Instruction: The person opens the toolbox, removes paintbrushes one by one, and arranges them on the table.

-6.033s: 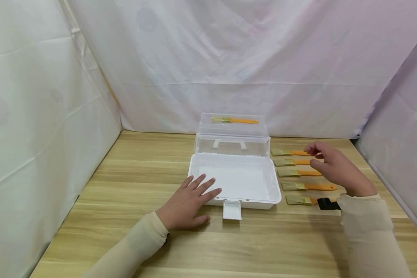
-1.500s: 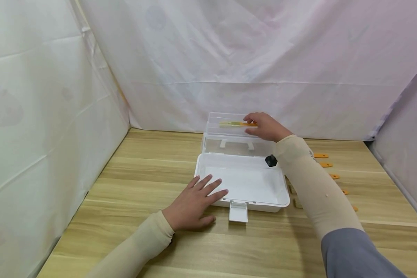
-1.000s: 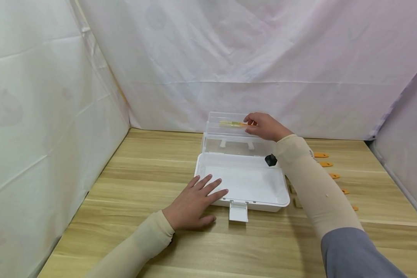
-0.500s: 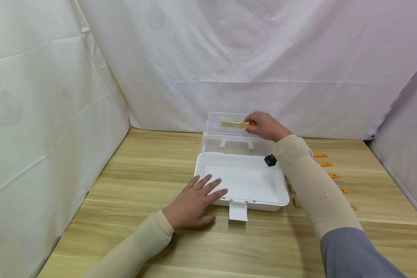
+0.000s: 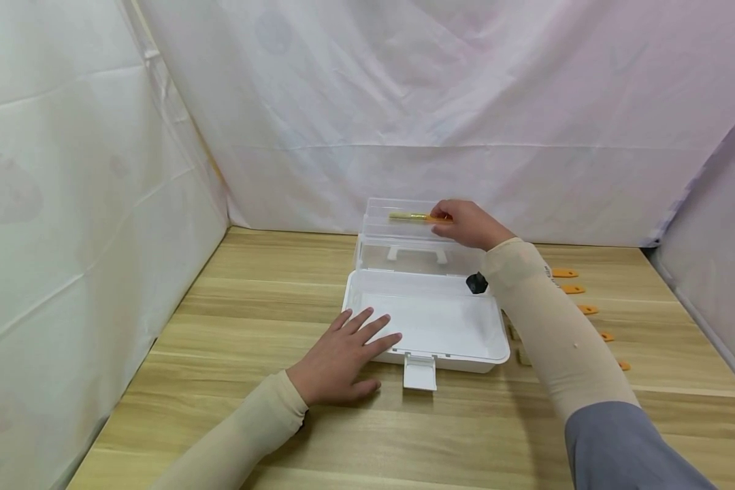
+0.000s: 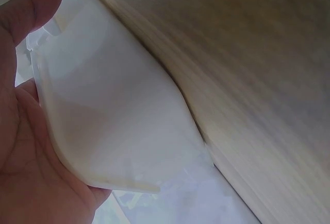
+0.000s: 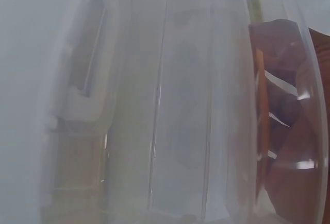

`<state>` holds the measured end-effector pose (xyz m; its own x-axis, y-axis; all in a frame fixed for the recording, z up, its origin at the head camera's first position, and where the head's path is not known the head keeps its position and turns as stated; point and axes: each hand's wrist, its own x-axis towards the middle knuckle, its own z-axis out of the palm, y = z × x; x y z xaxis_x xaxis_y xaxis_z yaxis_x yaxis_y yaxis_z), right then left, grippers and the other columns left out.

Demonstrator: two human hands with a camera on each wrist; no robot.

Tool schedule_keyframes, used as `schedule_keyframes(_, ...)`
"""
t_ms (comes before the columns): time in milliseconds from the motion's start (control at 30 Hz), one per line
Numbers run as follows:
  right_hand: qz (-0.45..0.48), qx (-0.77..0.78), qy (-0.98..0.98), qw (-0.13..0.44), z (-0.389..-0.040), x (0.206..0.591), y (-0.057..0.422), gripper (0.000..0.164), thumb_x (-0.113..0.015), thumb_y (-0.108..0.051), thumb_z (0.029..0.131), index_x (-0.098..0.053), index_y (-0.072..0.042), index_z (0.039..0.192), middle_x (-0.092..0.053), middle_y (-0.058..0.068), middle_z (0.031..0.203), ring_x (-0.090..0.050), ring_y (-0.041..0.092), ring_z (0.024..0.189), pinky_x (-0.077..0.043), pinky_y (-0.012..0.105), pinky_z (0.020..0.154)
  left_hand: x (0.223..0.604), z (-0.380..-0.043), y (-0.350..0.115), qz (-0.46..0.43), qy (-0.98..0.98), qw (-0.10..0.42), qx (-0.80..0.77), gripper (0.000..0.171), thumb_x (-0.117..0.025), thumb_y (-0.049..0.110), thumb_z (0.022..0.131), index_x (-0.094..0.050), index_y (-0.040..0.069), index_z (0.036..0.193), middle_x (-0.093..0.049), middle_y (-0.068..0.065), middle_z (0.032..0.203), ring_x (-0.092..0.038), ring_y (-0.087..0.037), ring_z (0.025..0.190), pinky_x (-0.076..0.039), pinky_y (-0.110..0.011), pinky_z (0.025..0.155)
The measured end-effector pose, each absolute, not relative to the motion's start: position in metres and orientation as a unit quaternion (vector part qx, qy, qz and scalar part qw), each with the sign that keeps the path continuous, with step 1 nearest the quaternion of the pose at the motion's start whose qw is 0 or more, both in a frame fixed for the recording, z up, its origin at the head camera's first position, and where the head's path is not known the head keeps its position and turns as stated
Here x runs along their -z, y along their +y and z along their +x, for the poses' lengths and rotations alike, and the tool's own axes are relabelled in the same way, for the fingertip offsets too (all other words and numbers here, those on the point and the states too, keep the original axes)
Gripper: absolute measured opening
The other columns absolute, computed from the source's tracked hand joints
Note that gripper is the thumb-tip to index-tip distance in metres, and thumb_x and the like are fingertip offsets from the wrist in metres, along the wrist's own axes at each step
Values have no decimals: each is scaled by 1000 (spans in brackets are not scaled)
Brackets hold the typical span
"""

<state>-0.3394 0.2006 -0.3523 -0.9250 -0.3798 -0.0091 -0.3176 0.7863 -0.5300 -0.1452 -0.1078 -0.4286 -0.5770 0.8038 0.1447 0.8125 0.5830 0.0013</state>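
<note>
A white plastic box (image 5: 441, 327) stands with its clear lid (image 5: 380, 228) swung up at the back. On the lid is a paintbrush (image 5: 409, 216) with pale bristles and an orange handle. My right hand (image 5: 468, 223) pinches that handle near its end; its fingers show through the clear plastic in the right wrist view. My left hand (image 5: 337, 361), fingers spread and mostly straight, rests on the box's front left rim. In the left wrist view, the thumb (image 6: 38, 7) lies along the box's outer front wall. Nothing is held in the left hand.
Several more paintbrushes (image 5: 565, 273) lie in a column right of the box, partly hidden under my right sleeve (image 5: 557, 327). A white latch (image 5: 419, 373) hangs off the box's front. White cloth (image 5: 318, 190) walls the wooden table (image 5: 269, 272) at the back and sides.
My right hand has gone from over the brushes on the right to the one on the lid and taken its handle. That brush has since turned onto its narrow edge. The left hand stays put.
</note>
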Motion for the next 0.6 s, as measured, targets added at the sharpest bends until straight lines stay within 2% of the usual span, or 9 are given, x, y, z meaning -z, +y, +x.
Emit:
schedule_keyframes(400, -182, 285, 940, 54, -340, 353, 202, 22, -62, -17, 98, -60, -6, 118, -60, 10, 111, -54, 28, 94, -48, 42, 83, 428, -146, -108, -455, -888, 66, 25, 75, -65, 51, 87, -39, 29, 153, -34, -4, 159, -29, -32, 145, -21, -54, 115)
schedule_keyframes(600, -182, 289, 938, 56, -340, 354, 202, 20, -57, -16, 101, -59, -5, 117, -61, 15, 111, -53, 29, 90, -48, 41, 77, 429, -145, -108, -456, -887, 67, 27, 75, -65, 51, 87, -39, 29, 153, -34, -4, 158, -30, -32, 145, -22, -55, 115)
